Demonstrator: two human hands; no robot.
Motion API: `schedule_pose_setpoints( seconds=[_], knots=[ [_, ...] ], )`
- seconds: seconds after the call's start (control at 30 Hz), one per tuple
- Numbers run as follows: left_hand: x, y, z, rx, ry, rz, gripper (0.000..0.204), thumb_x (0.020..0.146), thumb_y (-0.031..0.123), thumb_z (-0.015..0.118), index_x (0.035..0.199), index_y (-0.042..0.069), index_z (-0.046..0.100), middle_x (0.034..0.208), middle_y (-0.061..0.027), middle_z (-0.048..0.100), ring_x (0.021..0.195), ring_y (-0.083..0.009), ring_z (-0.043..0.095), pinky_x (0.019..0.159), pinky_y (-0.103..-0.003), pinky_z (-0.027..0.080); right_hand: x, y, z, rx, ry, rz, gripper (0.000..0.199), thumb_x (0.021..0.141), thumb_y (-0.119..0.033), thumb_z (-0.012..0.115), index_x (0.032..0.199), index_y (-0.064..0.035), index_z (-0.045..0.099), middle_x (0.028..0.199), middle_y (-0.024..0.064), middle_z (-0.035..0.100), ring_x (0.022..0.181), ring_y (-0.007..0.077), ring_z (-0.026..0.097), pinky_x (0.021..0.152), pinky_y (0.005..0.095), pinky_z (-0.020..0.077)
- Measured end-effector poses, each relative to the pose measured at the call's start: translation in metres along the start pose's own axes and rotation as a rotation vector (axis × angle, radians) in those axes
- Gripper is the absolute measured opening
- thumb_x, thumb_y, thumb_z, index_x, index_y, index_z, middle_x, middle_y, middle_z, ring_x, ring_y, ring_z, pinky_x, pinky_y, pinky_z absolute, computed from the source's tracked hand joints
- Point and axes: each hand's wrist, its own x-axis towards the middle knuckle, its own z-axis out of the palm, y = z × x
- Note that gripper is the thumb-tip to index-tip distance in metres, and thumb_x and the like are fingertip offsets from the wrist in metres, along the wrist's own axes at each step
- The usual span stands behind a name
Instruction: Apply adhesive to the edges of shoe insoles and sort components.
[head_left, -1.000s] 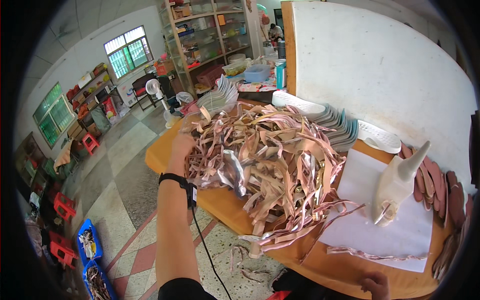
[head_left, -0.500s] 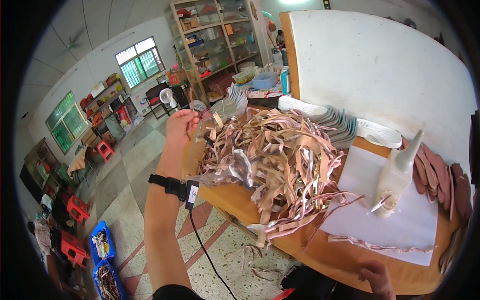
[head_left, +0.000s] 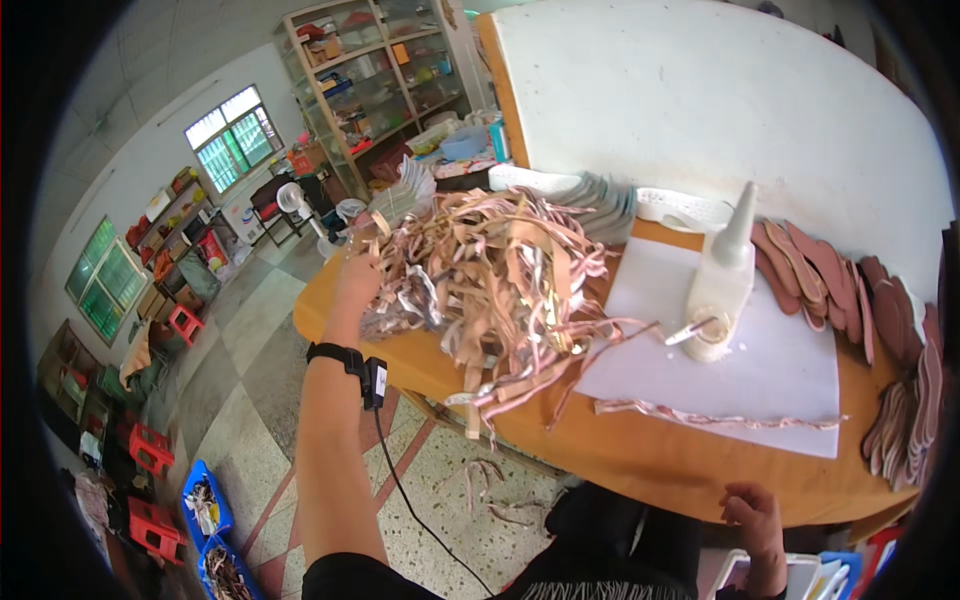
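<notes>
My left hand (head_left: 358, 285) reaches to the left edge of a heap of tan, pink and silvery strips (head_left: 500, 290) on the table. Its fingers are curled in at the heap's edge; whatever they grip is hidden by the hand and the strips. My right hand (head_left: 752, 522) hovers by the table's front edge, fingers loosely bent and apart, nothing in them. A white squeeze bottle (head_left: 722, 280) with a long cone nozzle stands on a white sheet (head_left: 640, 300), with a small brush-like stick (head_left: 692, 330) at its base. One twisted pink strip (head_left: 720, 414) lies across the sheet's near edge.
Reddish-brown insoles (head_left: 815, 265) are stacked at the right, grey-blue ones (head_left: 600, 205) behind the heap. A white panel (head_left: 700, 100) closes off the table's back. A cable (head_left: 410, 505) hangs from my left wrist. Blue baskets (head_left: 205, 500) and red stools (head_left: 150, 448) stand on the floor.
My left hand has come down and in against the heap's left edge. The right hand has risen a little into fuller view. The whole view has shifted toward the right.
</notes>
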Motion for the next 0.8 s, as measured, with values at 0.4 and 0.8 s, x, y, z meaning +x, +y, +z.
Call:
schedule_pose_setpoints(
  seconds=[0.4,0.8],
  knots=[
    [-0.048,0.138,0.045,-1.054,-0.219,0.080,0.023,0.081,0.020,0.058,0.090,-0.001,0.063,0.074,-0.0027,0.061,0.062,-0.0097,0.056,0.057,-0.023,0.044,-0.061,0.043,-0.071,0.162,0.234,-0.101,0.028,0.081,-0.012,0.059,0.104,0.0033,0.055,0.081,0.0053,0.061,0.071,0.0100,0.055,0.064,0.0227,0.0445],
    [-0.014,0.130,0.105,-1.243,-0.211,-0.047,0.030,0.080,0.019,0.053,0.103,-0.001,0.056,0.065,-0.0019,0.047,0.050,-0.0079,0.039,0.045,-0.022,0.033,-0.132,0.089,-0.130,0.061,0.634,-0.043,0.030,0.081,-0.019,0.059,0.101,0.0027,0.058,0.083,0.0050,0.061,0.070,0.0107,0.056,0.063,0.0243,0.0456]
  ],
)
